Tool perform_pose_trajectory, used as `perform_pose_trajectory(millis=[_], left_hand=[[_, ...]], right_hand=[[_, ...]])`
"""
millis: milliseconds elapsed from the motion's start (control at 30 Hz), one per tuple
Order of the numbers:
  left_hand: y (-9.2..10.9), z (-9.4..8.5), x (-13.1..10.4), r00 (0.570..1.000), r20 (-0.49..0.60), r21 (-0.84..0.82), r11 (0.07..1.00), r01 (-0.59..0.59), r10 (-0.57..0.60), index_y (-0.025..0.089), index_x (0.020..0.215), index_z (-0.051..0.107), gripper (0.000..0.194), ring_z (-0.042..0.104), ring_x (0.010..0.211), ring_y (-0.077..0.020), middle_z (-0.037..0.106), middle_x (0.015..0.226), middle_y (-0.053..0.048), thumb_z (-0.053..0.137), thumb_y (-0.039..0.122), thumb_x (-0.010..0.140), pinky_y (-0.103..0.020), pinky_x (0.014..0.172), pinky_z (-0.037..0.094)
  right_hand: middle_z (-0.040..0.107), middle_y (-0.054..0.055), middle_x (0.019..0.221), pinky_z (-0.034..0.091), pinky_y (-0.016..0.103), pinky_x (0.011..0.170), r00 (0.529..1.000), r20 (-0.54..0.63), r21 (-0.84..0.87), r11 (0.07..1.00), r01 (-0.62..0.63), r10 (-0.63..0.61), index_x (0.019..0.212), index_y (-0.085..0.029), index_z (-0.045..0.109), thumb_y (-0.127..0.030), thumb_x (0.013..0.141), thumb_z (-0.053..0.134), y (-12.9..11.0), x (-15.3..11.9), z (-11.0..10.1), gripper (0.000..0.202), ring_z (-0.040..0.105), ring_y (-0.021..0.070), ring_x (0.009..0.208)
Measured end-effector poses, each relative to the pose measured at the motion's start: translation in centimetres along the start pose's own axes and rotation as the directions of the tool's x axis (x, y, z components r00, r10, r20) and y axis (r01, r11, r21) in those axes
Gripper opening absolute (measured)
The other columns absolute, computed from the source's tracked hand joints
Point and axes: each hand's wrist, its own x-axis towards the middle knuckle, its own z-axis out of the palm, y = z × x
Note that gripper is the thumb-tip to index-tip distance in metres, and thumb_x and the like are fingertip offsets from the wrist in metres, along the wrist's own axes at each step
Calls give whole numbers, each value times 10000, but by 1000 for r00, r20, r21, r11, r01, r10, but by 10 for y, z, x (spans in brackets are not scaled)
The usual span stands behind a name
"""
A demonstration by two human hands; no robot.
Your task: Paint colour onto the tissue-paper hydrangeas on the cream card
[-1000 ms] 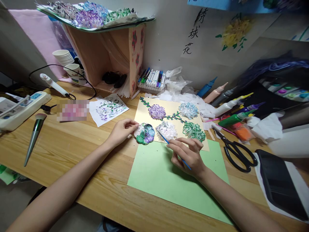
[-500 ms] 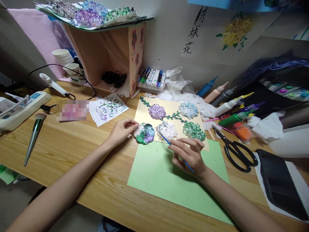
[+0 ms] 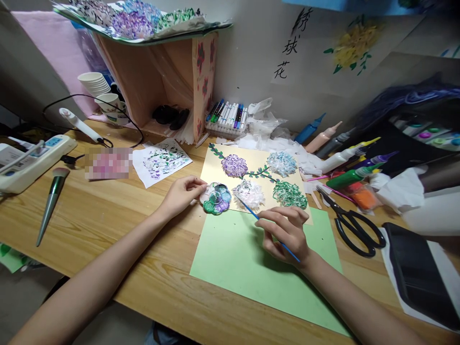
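My right hand (image 3: 285, 232) is closed round a thin blue paintbrush (image 3: 247, 209), its tip at the left edge of a white paper flower (image 3: 250, 195) with a few dark strokes. My left hand (image 3: 182, 195) pinches the left rim of a flower-shaped paint palette (image 3: 216, 199) smeared with green, purple and blue. The white flower sits on a cream sheet (image 3: 215, 167) beside a purple flower (image 3: 234, 165), a pale blue flower (image 3: 282, 164) and a green flower (image 3: 290, 194). A painted green vine (image 3: 259, 173) runs between them.
Green paper (image 3: 244, 268) lies under the cream sheet. Scissors (image 3: 354, 225) and a black tablet-like object (image 3: 420, 273) lie to the right, paint bottles (image 3: 354, 176) behind them. A paint-dabbed paper (image 3: 163, 162), a wide makeup-style brush (image 3: 52, 206) and a power strip (image 3: 38, 163) are on the left.
My right hand has shifted slightly right and down along with the paintbrush, whose tip stays near the white flower's left edge. My left hand and the palette have hardly moved.
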Motion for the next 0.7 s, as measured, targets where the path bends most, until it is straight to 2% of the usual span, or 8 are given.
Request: perform_pose_trajectory(millis=[300,600,700], left_hand=[[2,0,-1,1000,0,4,1000,19,-19,143,868,674,320,552,591,-124,656,752,-29,696,437,742,-216,475,396],[1,0,-1,1000,0,-9,1000,17,-17,138,863,672,314,537,572,-114,647,740,-24,696,427,741,-215,463,394],[1,0,-1,1000,-1,-10,1000,15,-15,137,859,672,320,553,586,-120,652,734,-25,701,432,737,-216,477,405]], right_hand=[[717,-20,793,308,400,741,999,-32,60,998,-36,37,851,-259,600,-76,671,486,1,-3,-1,280,579,205,772],[716,-11,737,332,392,704,997,-74,8,1000,-8,8,815,-242,571,-62,706,455,2,-2,-3,240,577,190,718],[711,-9,761,363,381,695,996,-81,66,998,-19,24,837,-253,584,-62,728,457,1,-3,-3,254,576,186,724]])
